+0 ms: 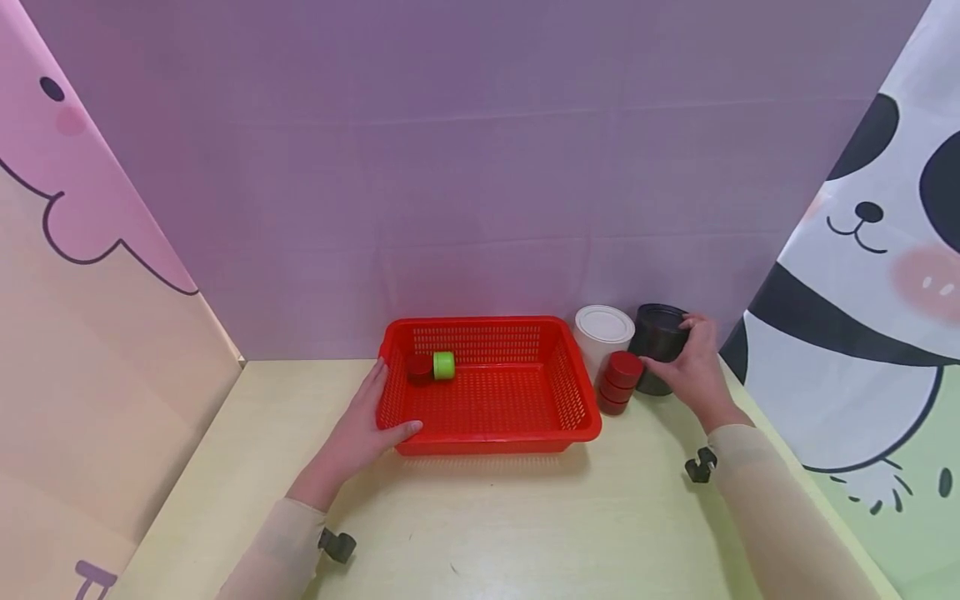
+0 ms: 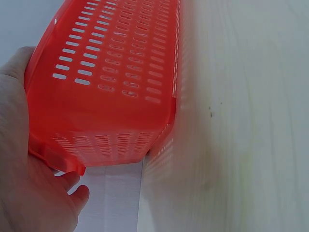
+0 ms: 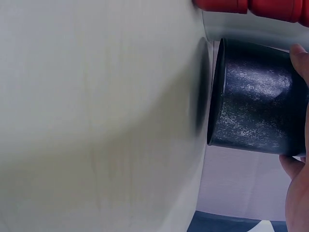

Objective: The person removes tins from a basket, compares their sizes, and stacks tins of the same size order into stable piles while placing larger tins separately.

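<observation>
My left hand (image 1: 365, 412) holds the left end of a red plastic basket (image 1: 491, 437), thumb over the front rim and fingers along the left rim. Inside the basket, at its left end, are a small dark red round piece (image 1: 420, 368) and a small lime green cylinder (image 1: 444, 365). On the other side, my right hand (image 1: 697, 367) grips a black cylindrical canister (image 1: 658, 346) by its upper part, thumb on one side and fingers on the other. A gap and a shadow show between the canister's base and the table in the right wrist view.
A white lidded canister (image 1: 602, 327) stands between the basket and the black canister. In front of it is an upright red stack (image 1: 621, 379) of round segments. Behind the pale wooden table (image 1: 487, 525) rises a purple wall (image 1: 480, 167); a panda-printed panel (image 1: 862, 350) borders the right.
</observation>
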The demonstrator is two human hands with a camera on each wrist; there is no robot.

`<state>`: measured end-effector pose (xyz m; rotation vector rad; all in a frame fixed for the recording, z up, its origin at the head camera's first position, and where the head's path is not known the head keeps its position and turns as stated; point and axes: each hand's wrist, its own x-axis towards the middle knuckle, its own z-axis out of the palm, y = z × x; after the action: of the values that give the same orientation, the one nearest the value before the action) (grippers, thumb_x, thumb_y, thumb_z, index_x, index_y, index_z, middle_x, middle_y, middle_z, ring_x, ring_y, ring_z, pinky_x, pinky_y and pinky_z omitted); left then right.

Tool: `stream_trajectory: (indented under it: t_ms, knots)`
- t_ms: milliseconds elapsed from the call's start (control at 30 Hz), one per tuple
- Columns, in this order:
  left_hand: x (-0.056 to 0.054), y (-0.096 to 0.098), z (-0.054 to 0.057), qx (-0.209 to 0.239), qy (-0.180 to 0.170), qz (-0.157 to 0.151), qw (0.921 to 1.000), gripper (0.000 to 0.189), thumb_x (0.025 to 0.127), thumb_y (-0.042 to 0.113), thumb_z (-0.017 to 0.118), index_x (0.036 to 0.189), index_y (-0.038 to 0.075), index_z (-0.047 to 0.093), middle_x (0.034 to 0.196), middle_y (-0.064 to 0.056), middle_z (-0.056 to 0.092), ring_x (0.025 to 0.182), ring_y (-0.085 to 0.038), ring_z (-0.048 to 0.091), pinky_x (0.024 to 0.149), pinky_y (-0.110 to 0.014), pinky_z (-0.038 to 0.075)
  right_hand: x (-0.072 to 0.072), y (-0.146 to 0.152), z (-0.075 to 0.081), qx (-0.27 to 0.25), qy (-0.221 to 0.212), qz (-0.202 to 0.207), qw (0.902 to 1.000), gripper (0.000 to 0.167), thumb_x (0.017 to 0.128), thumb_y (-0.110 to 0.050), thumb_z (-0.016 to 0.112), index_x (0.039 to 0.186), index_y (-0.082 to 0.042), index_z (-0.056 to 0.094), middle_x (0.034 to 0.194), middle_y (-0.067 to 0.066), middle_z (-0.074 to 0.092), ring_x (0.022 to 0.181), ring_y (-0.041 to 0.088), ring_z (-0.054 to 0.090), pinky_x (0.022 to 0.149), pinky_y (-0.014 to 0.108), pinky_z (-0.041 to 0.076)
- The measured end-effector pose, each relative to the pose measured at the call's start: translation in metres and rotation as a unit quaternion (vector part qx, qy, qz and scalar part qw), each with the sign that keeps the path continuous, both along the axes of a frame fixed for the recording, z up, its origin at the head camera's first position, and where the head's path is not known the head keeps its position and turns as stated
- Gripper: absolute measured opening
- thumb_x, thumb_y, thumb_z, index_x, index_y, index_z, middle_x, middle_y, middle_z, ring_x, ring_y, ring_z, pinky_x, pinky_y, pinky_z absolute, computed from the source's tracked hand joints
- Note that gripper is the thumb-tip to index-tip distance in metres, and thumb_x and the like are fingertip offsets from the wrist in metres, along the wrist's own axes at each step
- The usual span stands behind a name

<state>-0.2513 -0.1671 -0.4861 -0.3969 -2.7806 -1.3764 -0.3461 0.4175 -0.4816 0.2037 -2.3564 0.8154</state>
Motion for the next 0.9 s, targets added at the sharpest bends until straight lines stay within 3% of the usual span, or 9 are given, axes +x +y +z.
stream_trajectory:
  t_ms: [267, 600, 900]
  knots:
    - [0.001, 0.000, -0.001, -0.003, 0.000, 0.003, 1.0000, 0.125, 0.089, 0.051, 0.090, 0.180, 0.019, 0.009, 0.186, -0.005, 0.009, 0.168, -0.038, 0.018, 0.108, -0.061, 0.057, 0.003, 0.000, -0.003, -0.007, -0.044, -0.002, 0.9990, 0.089, 0.085, -0.005, 0.094, 0.146, 0.006, 0.030, 0.159, 0.030, 0.029, 0.144, 0.053, 0.039, 0.120, 0.070, 0.039]
    - [0.000, -0.001, -0.001, -0.002, 0.000, 0.003, 1.0000, 0.126, 0.089, 0.053, 0.090, 0.180, 0.020, 0.009, 0.186, -0.005, 0.009, 0.168, -0.038, 0.017, 0.108, -0.061, 0.058, 0.007, 0.007, -0.005, 0.020, -0.034, 0.026, 0.9989, 0.084, 0.086, -0.005, 0.095, 0.144, 0.009, 0.037, 0.166, 0.030, 0.028, 0.152, 0.053, 0.033, 0.123, 0.069, 0.035]
    - [-0.002, -0.002, -0.003, -0.004, 0.001, 0.003, 1.0000, 0.125, 0.089, 0.053, 0.089, 0.180, 0.020, 0.009, 0.186, -0.005, 0.009, 0.168, -0.038, 0.017, 0.107, -0.061, 0.058, 0.007, 0.012, -0.007, 0.027, -0.037, 0.034, 0.9984, 0.092, 0.086, -0.008, 0.096, 0.157, 0.008, 0.038, 0.170, 0.027, 0.027, 0.154, 0.052, 0.032, 0.123, 0.071, 0.035]
